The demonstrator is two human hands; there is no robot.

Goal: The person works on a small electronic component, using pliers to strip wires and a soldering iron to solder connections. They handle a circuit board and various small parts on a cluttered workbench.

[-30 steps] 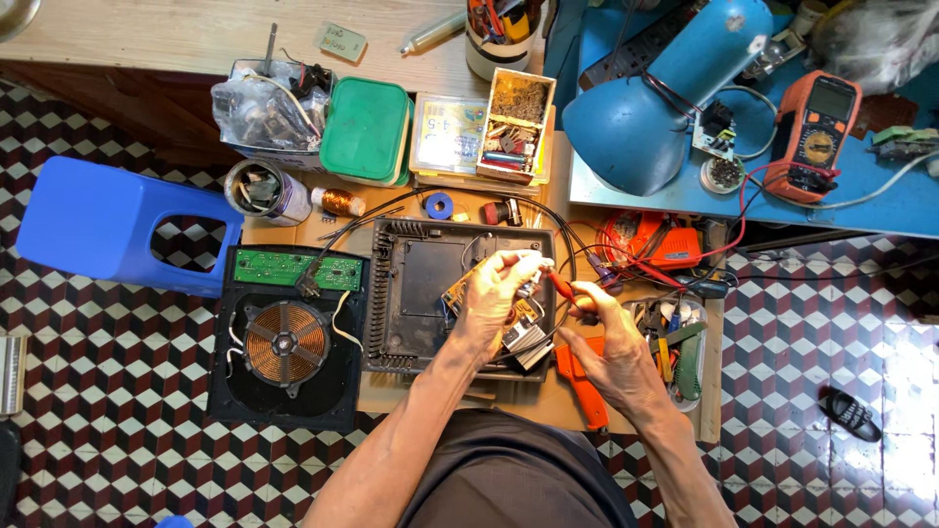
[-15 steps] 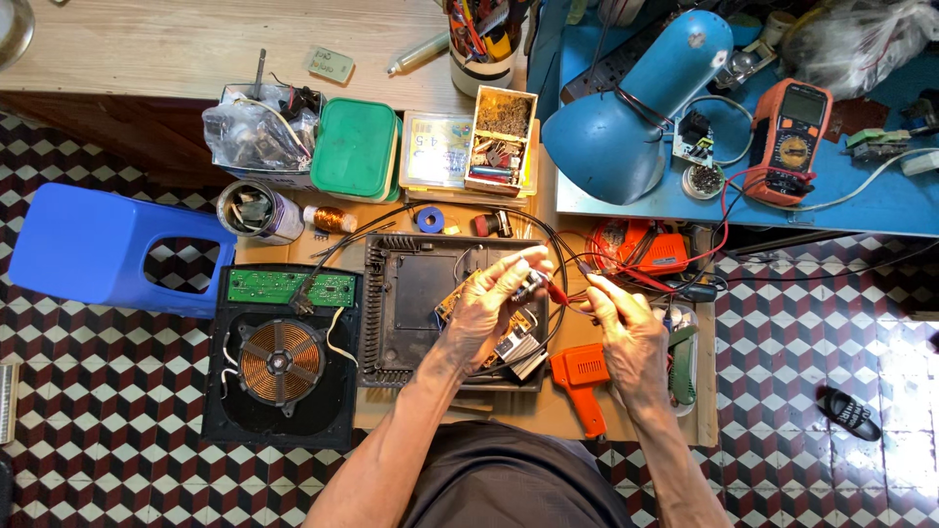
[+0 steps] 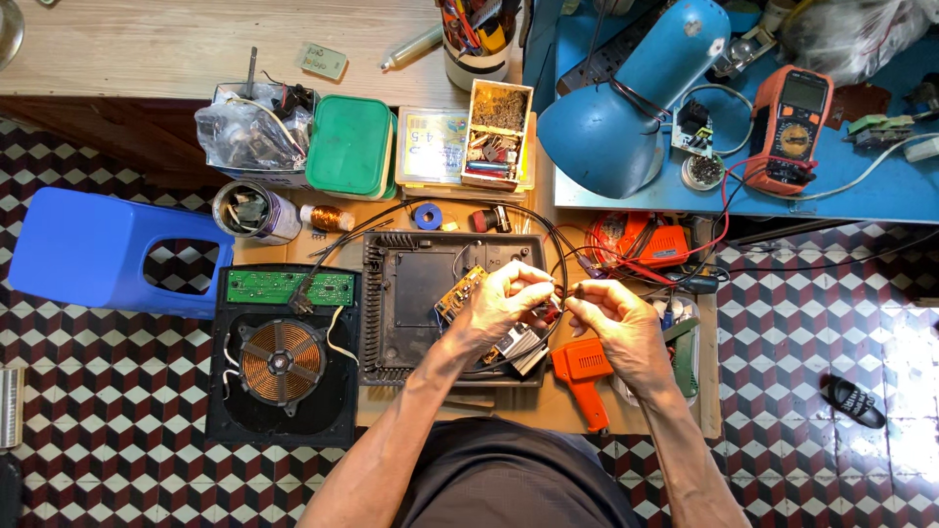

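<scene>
My left hand (image 3: 504, 305) pinches a small yellow circuit board (image 3: 458, 293) with a finned metal heat sink (image 3: 518, 347) hanging under it, held above the open black cooker casing (image 3: 411, 303). My right hand (image 3: 618, 323) is closed on a thin black wire (image 3: 562, 269) right next to the left fingers. An orange soldering gun (image 3: 582, 372) lies just below both hands.
A copper induction coil (image 3: 282, 362) and a green circuit board (image 3: 289, 286) sit in the black base at left. Blue stool (image 3: 98, 249), green-lidded box (image 3: 350, 145), parts boxes (image 3: 494, 135), blue lamp (image 3: 626, 108), orange multimeter (image 3: 790, 127) and red tool (image 3: 641, 240) surround the work.
My hands have drawn closer together over the casing. The right hand moved up from the orange soldering gun to the black wire near the left fingers.
</scene>
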